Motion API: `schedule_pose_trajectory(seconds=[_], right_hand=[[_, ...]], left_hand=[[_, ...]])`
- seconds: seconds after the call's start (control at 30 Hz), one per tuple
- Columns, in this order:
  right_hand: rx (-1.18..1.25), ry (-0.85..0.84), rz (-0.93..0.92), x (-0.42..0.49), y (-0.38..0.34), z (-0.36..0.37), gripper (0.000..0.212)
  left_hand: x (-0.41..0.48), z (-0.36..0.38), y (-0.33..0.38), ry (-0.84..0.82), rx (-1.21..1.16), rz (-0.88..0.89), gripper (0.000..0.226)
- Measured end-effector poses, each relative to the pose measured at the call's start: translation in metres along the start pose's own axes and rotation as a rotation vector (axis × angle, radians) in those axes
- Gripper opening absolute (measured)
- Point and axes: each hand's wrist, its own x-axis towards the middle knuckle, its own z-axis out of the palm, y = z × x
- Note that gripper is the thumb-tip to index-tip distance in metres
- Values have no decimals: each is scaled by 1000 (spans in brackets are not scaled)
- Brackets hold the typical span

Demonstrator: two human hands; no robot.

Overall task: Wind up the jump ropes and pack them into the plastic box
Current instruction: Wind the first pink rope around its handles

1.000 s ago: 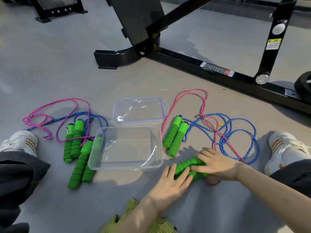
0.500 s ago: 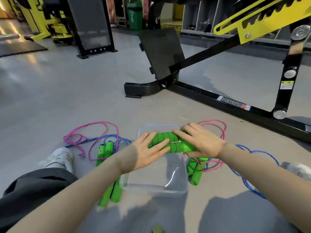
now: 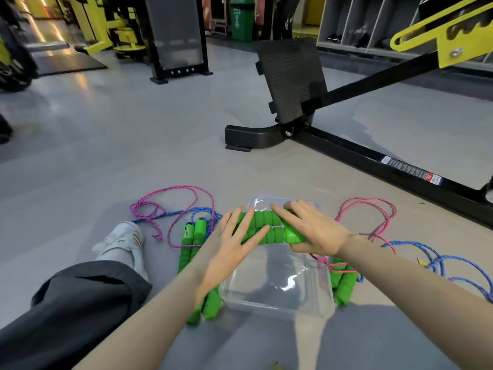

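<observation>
Box [image 3: 277,292] of clear plastic sits open on the floor [image 3: 133,145], its lid [image 3: 262,205] lying flat just behind it and mostly hidden by the hands. Over the far half of the box a pair of green foam held handles [image 3: 269,228] lies side by side and level. I cannot tell whether they touch the bottom, and their rope is hidden. The left hand [image 3: 234,247] presses straight, spread fingers on the left end of the pair. The right hand [image 3: 314,228] wraps the right end, fingers over the top and thumb beneath. Left of the box are four more: far-left handles [image 3: 192,236] set a little apart from it and near-left handles [image 3: 210,308] against its near corner, with a loose pink rope [image 3: 145,209] and blue rope [image 3: 197,209] trailing beyond them. The right handles [image 3: 344,285] lie against the box wall, and the right pink rope [image 3: 344,212] and right blue rope [image 3: 437,260] spread loose past them. A white shoe [image 3: 122,241] and dark trouser leg [image 3: 80,303] lie at left. The floor is smooth and grey, in a gym: a black machine frame [image 3: 373,158] with a footplate [image 3: 290,76] stands beyond, with a yellow arm [image 3: 440,33] at upper right and a green bin [image 3: 241,18] and grey shelves [image 3: 360,20] at the back.
</observation>
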Motion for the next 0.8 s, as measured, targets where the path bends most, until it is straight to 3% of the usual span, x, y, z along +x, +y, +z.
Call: schedule_pose_trajectory(seconds=[0.1,0.17,0.43,0.63,0.8], right_hand=[[-11,-29,10,-6,2,7,82],[-10,-23,14,-11,3,11,83],[26,49,26,-24,0,19,86],[45,80,38,-29,2,27,87],[38,97,78,-31,5,31,91]], left_hand=[[-7,-2,3,26,30,30,73],[-8,-4,3,-44,53,97,78],[-5,-15,12,-259,51,181,79],[-4,-10,12,-259,62,218,87],[-2,-9,8,-223,76,218,76]])
